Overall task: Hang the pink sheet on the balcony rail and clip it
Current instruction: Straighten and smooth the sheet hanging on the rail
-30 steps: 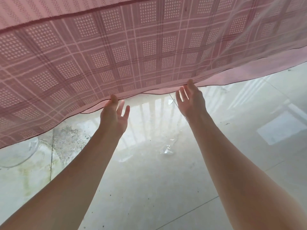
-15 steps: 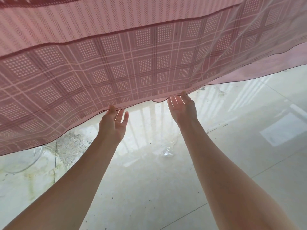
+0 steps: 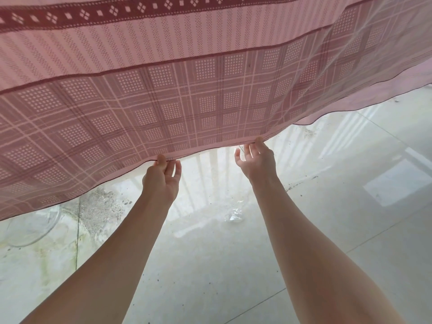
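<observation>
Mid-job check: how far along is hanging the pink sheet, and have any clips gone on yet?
Done: the pink checked sheet with the dark red border already hangs spread across the top of the view, though the rail is out of sight. In hand: the left hand and right hand each pinch its lower hem above the pale tiled floor. Left: clipping; no clip shows.

No readable text, label, brand or number anywhere — only woven patterning, no lettering.
</observation>
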The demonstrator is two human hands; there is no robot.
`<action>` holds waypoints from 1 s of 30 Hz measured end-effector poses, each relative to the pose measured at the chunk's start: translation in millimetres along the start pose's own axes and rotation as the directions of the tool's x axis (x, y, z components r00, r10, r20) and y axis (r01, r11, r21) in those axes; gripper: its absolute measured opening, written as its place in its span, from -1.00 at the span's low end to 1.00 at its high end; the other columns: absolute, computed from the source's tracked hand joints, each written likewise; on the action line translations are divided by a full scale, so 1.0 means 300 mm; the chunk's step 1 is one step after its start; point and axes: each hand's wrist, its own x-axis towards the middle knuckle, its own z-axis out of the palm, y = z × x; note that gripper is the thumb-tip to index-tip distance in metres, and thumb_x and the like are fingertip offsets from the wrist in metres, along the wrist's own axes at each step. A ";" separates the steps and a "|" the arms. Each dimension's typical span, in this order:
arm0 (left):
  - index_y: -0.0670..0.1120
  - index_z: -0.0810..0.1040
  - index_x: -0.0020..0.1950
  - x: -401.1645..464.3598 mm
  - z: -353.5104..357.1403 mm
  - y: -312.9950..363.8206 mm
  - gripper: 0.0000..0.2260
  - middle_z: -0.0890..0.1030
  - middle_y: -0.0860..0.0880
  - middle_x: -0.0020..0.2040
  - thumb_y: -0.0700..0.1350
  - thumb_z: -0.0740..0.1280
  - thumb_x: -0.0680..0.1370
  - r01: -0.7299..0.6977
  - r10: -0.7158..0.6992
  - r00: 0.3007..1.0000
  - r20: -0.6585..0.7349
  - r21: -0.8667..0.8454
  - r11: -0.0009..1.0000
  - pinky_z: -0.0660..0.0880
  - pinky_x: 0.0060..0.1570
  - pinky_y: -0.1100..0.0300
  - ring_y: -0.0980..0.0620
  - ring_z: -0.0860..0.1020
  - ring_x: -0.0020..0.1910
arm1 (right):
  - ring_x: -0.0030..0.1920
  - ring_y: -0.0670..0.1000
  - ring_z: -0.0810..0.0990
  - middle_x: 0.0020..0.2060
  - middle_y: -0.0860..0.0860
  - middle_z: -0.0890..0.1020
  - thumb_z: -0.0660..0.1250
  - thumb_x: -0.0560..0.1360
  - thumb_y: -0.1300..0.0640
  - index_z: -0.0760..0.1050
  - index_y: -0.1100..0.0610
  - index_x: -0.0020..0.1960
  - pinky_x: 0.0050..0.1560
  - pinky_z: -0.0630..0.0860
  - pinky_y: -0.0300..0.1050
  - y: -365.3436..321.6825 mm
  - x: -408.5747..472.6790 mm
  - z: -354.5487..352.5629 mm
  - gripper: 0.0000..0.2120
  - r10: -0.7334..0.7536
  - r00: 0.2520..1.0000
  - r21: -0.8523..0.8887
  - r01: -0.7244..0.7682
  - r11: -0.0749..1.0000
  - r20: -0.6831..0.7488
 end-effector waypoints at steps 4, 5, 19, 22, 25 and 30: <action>-0.20 0.48 -0.07 -0.004 -0.006 -0.007 -0.92 0.55 -0.07 -0.03 -0.33 0.22 0.56 0.040 -0.039 0.999 0.016 -0.026 0.999 0.51 -0.19 0.16 0.05 0.55 -0.10 | -0.05 -0.04 0.50 -0.13 0.01 0.53 0.20 0.54 0.28 0.46 0.17 -0.12 -0.12 0.45 -0.16 -0.012 -0.003 -0.001 -0.90 -0.012 1.000 0.015 0.012 1.000 -0.007; -0.20 0.49 -0.07 -0.002 -0.007 -0.003 -0.93 0.56 -0.07 -0.03 -0.32 0.23 0.55 0.040 -0.039 0.999 0.027 -0.028 0.999 0.52 -0.17 0.16 0.05 0.55 -0.09 | -0.06 -0.04 0.50 -0.13 0.01 0.53 0.21 0.54 0.28 0.46 0.18 -0.11 -0.13 0.44 -0.17 -0.015 -0.002 -0.001 -0.91 -0.008 1.000 0.025 0.009 1.000 -0.012; -0.06 0.40 0.27 -0.306 -0.030 0.004 -0.68 0.49 -0.05 0.24 0.02 0.22 0.57 0.010 -0.166 0.985 0.039 0.959 0.282 0.42 0.14 0.07 -0.04 0.49 0.13 | 0.24 0.06 0.46 0.26 0.06 0.50 0.22 0.54 0.01 0.35 0.09 0.34 0.19 0.36 -0.08 -0.129 -0.331 -0.039 -0.61 -0.156 0.976 -0.942 -0.098 0.321 -0.155; -0.04 0.30 0.38 -0.483 0.050 0.085 -0.60 0.35 -0.04 0.38 0.03 0.19 0.57 -0.391 -0.211 0.914 0.347 0.892 -0.226 0.30 0.26 0.11 -0.03 0.36 0.31 | 0.39 0.10 0.33 0.40 0.08 0.38 0.19 0.55 -0.05 0.18 0.10 0.46 0.31 0.27 -0.04 -0.262 -0.516 0.013 -0.46 -0.120 0.992 -0.973 -0.052 -0.227 -0.025; -0.02 0.15 0.47 -0.652 0.184 0.200 -0.52 0.15 -0.06 0.50 0.07 0.13 0.58 -0.620 -0.342 0.775 0.532 0.531 -0.578 0.11 0.43 -0.01 -0.06 0.12 0.48 | 0.46 0.11 0.20 0.47 0.09 0.23 0.16 0.55 -0.12 0.07 0.08 0.50 0.40 0.21 0.05 -0.432 -0.713 0.116 -0.38 -0.042 0.997 -0.801 0.032 -0.597 0.072; -0.01 0.25 0.45 -0.980 0.475 0.391 -0.55 0.21 -0.11 0.49 0.06 0.16 0.57 -0.692 -0.342 0.688 0.640 0.437 -0.575 0.00 0.42 -0.13 -0.17 0.05 0.50 | 0.51 0.10 0.07 0.52 0.06 0.10 0.09 0.55 -0.20 -0.03 0.01 0.52 0.46 0.06 0.11 -0.719 -1.038 0.370 -0.36 -0.049 0.991 -0.660 0.044 -0.750 0.122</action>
